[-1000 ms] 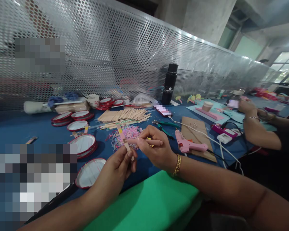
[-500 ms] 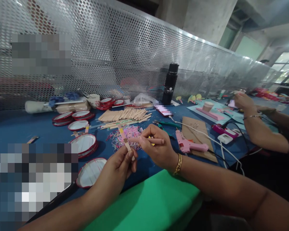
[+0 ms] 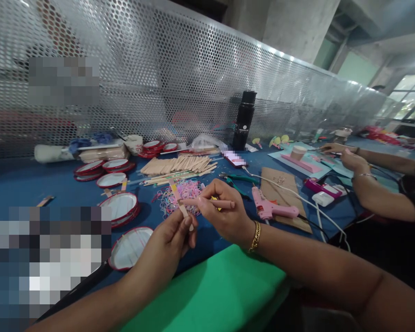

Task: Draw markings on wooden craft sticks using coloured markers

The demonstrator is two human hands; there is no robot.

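Observation:
My left hand [image 3: 171,237] pinches the lower end of a flat wooden craft stick [image 3: 184,210], which is tilted and marked with yellow, pinkish and brown bands. A pinkish-brown marker pen [image 3: 223,204] is held in my right hand [image 3: 224,216], gripped between thumb and fingers. Its tip meets the stick at the brown band, just above my left fingers. Behind both hands lies a heap of small coloured rubber bands [image 3: 168,199]. Part of that heap is hidden by my fingers.
Beyond the bands are piled plain craft sticks [image 3: 176,165] and a black bottle [image 3: 244,122]. Red-rimmed round lids [image 3: 119,206] are stacked at left. A pink glue gun [image 3: 273,210], green-handled pliers [image 3: 241,178] and a white cable lie right. A co-worker's hands [image 3: 352,161] work farther right.
My hands, the stick and the marker stay almost in place, with the marker tip still against the stick. The co-worker's raised hand has come down, and both their hands now show over the blue sheet.

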